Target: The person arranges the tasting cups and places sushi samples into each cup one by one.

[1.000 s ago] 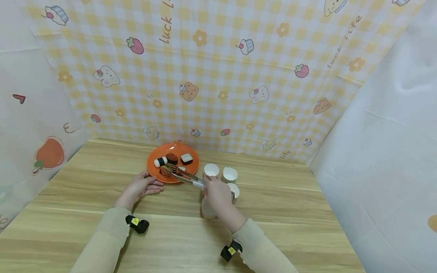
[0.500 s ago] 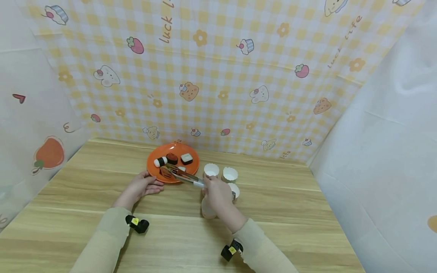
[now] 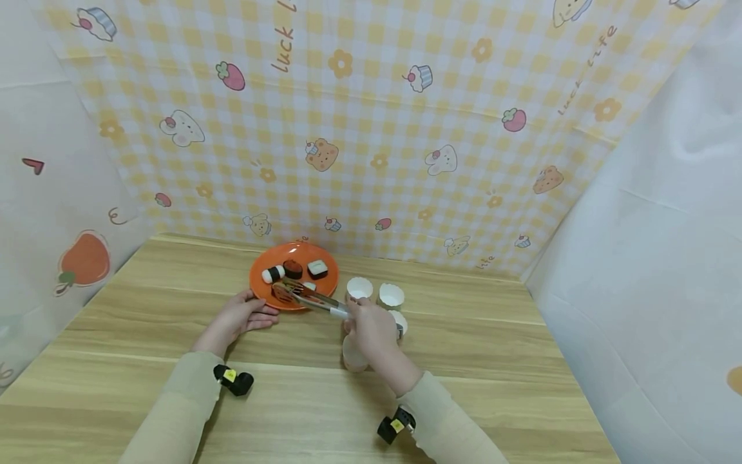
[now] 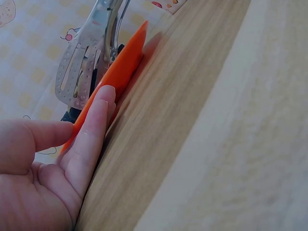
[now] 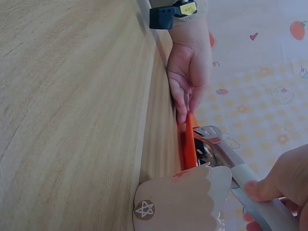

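Note:
My left hand [image 3: 234, 319] pinches the near left rim of an orange oval plate [image 3: 301, 250], thumb over the edge and fingers beneath. In my right hand [image 3: 375, 332] I grip metal tongs [image 3: 333, 309]; their slotted head [image 4: 82, 67] reaches over the plate's near side. Toy sushi lies on the plate: a white roll with a black band [image 3: 273, 274], a red-topped piece [image 3: 292, 269] and a white-topped piece [image 3: 317, 269]. Another white piece [image 3: 310, 286] is partly covered by the tongs. I cannot tell whether the tongs hold a piece.
Several pale scalloped paper cups stand around and under my right hand, including one [image 3: 359, 288] beside the plate, another [image 3: 391, 296] to its right, and a near cup [image 5: 178, 199] with a star mark. A checked cloth [image 3: 377, 129] hangs behind the wooden table [image 3: 464, 361].

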`<state>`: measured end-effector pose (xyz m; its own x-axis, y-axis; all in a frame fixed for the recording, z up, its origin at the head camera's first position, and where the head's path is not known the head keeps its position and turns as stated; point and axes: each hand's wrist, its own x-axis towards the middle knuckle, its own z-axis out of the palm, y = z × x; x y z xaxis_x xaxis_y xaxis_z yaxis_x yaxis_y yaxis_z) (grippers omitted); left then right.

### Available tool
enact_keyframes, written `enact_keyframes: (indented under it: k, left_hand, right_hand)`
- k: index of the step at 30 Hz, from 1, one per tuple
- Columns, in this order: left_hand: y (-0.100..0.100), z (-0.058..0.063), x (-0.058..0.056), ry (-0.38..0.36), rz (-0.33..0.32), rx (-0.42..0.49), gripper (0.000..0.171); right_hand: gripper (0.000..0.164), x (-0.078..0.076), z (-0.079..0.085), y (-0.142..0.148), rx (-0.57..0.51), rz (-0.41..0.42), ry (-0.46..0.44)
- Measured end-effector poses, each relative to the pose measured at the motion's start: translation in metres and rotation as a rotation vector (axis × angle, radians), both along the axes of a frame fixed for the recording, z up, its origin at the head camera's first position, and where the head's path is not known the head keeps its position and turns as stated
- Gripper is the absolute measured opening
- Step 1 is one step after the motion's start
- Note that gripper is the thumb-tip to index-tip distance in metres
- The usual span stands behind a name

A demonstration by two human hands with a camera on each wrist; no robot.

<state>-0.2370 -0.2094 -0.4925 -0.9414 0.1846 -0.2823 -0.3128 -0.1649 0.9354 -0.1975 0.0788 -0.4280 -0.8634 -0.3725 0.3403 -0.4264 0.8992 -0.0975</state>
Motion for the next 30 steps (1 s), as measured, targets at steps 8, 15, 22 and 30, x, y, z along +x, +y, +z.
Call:
enact_keyframes:
  k: [8,15,22,30]
  left_hand:
    - [-0.001,0.000,0.000,-0.007,0.000,0.008,0.046]
    - [-0.001,-0.001,0.000,-0.002,0.000,-0.002,0.045]
    - [-0.001,-0.002,-0.001,-0.003,0.000,0.007,0.045]
    - [0.000,-0.002,-0.001,0.001,-0.007,0.008,0.045]
  right_hand:
    - [0.036,-0.001,0.003,0.002,-0.010,0.009,0.021]
    - [0.034,0.001,0.006,0.004,-0.032,0.023,0.034]
    - [0.031,0.004,0.006,0.007,-0.052,0.025,0.051]
    - [0.030,0.008,0.009,0.015,-0.071,0.020,0.060]
